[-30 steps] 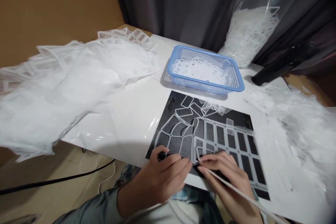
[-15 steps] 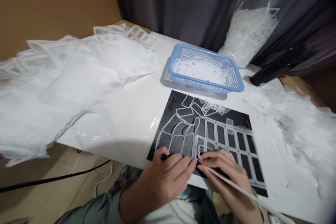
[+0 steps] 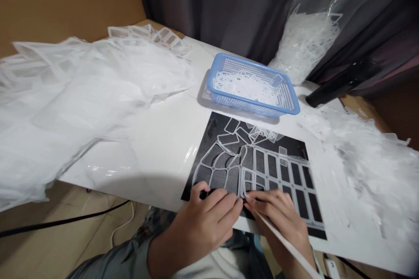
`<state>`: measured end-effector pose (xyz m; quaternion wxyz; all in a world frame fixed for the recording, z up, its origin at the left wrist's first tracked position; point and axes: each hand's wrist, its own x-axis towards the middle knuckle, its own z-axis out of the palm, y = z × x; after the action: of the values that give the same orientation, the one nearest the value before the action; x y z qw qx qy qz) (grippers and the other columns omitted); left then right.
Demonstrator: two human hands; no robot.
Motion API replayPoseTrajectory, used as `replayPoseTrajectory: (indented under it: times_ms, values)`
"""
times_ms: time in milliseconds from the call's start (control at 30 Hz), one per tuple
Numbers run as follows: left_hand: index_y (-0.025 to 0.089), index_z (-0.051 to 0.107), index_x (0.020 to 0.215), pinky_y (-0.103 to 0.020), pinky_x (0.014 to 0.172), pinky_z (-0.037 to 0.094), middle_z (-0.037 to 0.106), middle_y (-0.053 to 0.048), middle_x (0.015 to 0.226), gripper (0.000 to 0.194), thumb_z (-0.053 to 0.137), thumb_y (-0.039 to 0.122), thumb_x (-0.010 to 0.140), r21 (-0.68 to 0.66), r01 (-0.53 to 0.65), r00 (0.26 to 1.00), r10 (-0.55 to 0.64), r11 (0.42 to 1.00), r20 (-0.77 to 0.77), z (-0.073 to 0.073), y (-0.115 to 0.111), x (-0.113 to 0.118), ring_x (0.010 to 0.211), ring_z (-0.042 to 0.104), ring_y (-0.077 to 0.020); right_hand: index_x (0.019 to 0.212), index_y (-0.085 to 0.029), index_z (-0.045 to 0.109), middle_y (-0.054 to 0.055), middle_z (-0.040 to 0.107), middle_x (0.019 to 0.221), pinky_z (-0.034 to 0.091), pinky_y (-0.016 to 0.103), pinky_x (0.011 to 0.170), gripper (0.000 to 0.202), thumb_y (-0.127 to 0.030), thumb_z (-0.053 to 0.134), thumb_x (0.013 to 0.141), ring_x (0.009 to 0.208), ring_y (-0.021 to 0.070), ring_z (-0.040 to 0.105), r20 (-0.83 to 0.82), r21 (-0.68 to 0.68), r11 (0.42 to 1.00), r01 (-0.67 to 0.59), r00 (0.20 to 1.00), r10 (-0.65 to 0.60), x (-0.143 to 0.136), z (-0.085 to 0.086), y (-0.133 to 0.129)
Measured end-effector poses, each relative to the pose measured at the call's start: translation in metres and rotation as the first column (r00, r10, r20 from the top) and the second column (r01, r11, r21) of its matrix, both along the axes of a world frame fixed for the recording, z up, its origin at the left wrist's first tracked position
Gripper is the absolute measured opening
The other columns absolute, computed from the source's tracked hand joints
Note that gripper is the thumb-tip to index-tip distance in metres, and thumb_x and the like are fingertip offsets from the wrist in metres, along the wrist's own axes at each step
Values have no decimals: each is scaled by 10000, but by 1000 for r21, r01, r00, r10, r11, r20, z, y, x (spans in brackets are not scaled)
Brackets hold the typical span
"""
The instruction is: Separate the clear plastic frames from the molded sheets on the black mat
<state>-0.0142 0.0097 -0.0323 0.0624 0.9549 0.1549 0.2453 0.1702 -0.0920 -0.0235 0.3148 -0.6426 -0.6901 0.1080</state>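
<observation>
A translucent sheet of joined rectangular plastic frames [image 3: 271,163] lies on a black mat [image 3: 204,139], its left part buckled and its right part flat. My left hand [image 3: 207,222] is closed at the sheet's near edge, fingertips pressed together on the plastic. Right beside it, fingertips nearly touching, my right hand [image 3: 278,213] pinches the same edge by a loose-looking small frame. A long white strip [image 3: 288,246] runs from under my right fingers toward the lower right; whether it joins the sheet is hidden. Several loose small frames [image 3: 262,133] lie at the mat's far side.
Behind the mat stands a blue mesh basket [image 3: 255,107] holding many small white frames. A large pile of frame sheets [image 3: 98,83] covers the table's left. Translucent plastic scraps [image 3: 369,161] are heaped at right. A clear bag of frames [image 3: 304,43] and a black tube [image 3: 340,83] stand behind.
The view has shifted slightly, with the basket and mat a little further left. My right fingers have moved slightly at the sheet's edge, and the white strip now hangs more steeply.
</observation>
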Motion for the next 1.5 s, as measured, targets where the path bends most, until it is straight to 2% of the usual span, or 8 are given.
replayPoseTrajectory:
  times_ms: [600,800,1067,1167,1267,1333,1400,1500]
  values:
    - [164,640,1104,-390,822,301,674,19,994,200,566,230,930,-12,19,995,-17,1000,101,-11,0,-1,892,527,-143,1015,-196,621,71,697,1142,434,379,793,128,-110,548,956,920,217,580,213,4,1000,17,977,-18,21,11,20]
    - [207,659,1094,-407,935,310,605,26,1318,197,520,269,969,62,16,999,-17,998,27,-9,-1,-3,1195,461,-170,1053,-183,607,83,705,1091,473,361,763,180,-55,565,933,861,199,576,138,47,997,-56,989,49,15,13,18]
    - [159,649,1133,-343,1060,310,667,-18,1208,242,509,216,945,30,71,992,-74,997,99,-12,2,0,1178,527,-151,1062,-190,642,81,722,1055,546,352,773,214,-49,607,904,939,212,648,201,172,985,30,977,-65,39,32,21]
    - [161,648,1132,-356,1064,311,670,-10,1201,234,516,223,948,19,61,993,-63,998,97,-13,1,0,1175,531,-151,995,-205,678,72,736,1001,559,372,772,141,-131,684,876,933,246,698,197,366,898,246,922,-333,66,41,24]
    - [163,648,1135,-365,1064,313,664,-11,1215,236,512,220,950,33,48,996,-50,998,78,-13,0,-1,1188,523,-154,1003,-187,702,122,735,1036,544,455,827,138,-218,704,869,1001,336,696,55,501,690,522,777,-627,87,48,25]
    - [162,645,1145,-372,1056,315,660,-9,1222,244,514,218,947,44,44,997,-47,998,67,-12,-1,-1,1186,519,-155,1018,-171,708,148,728,1059,532,489,869,172,-273,689,881,1023,359,685,-30,491,610,622,712,-702,92,49,24]
    - [180,649,1144,-385,1038,309,662,-1,1220,241,518,235,948,34,36,997,-38,999,61,-11,-2,-2,1163,521,-157,987,-178,713,135,736,1015,548,470,853,186,-325,689,877,970,336,700,-45,398,681,615,754,-655,91,47,24]
    - [217,640,1179,-397,1007,295,644,17,1274,267,523,324,964,4,15,999,-15,1000,46,-6,-5,-2,1187,500,-162,927,-209,716,82,754,945,581,383,765,184,-381,680,875,888,273,720,-66,122,874,471,882,-466,84,37,25]
